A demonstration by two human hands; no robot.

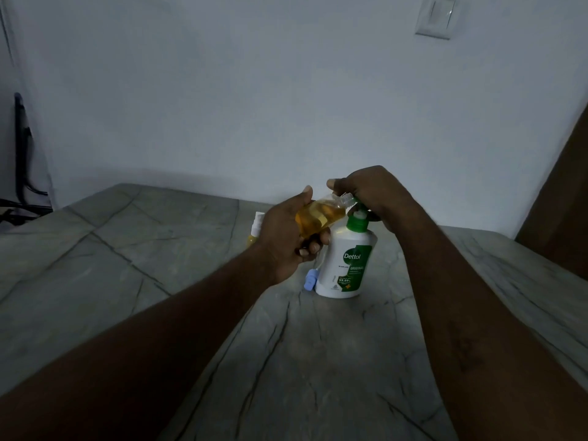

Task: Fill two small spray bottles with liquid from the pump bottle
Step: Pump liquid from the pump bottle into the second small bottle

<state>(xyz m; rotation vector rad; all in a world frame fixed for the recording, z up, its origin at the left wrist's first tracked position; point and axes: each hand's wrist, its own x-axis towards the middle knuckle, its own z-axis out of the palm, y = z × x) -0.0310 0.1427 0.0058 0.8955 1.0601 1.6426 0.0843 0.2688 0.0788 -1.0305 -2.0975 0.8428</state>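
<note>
Gripped in my left hand is a small spray bottle, uncapped and holding amber liquid. My fingers curl under its body and my thumb lies along its upper side. It is tilted, its open neck pointing right toward the pump spout. My right hand is closed over the head of the pump bottle, fingers curled down around it and thumb extended toward the small bottle's neck. The spout itself is mostly hidden beneath this hand, so I cannot tell whether neck and spout touch.

The pump bottle stands upright on the table. It is white with a green collar and a green label. A blue sprayer top lies on the table just beside its base on the left, with a thin tube angled upward from it. A second spray bottle, white-capped with yellow contents, stands behind my left hand and is partly hidden by it.

The table surface is grey stone-patterned with dark veins, brightest around the pump bottle and dim elsewhere. It meets a plain pale wall at the far edge. A switch plate is fixed high on the wall at right. A dark frame stands at the far left, and a brown panel rises at the right edge.
</note>
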